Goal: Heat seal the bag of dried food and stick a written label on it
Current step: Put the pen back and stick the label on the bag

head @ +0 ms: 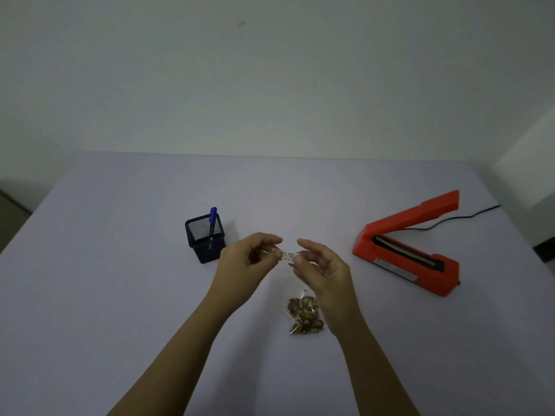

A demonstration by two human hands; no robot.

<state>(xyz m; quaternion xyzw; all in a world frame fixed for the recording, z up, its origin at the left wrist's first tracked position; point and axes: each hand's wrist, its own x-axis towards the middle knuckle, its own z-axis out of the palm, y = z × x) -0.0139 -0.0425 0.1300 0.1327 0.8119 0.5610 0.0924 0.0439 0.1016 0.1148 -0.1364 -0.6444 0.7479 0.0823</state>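
A small white label (289, 256) with dark handwriting is held above the table between both hands. My left hand (250, 259) pinches its left end with thumb and forefinger. My right hand (321, 268) pinches its right end. Below them, a small clear bag of brown dried food (304, 316) lies flat on the table, partly hidden by my right wrist. The red heat sealer (411, 250) stands at the right with its arm raised open.
A black mesh pen holder (204, 238) with a blue pen (212, 223) stands left of my hands. The sealer's black cord (468, 217) runs off to the right. The pale table (120, 295) meets a white wall at the back.
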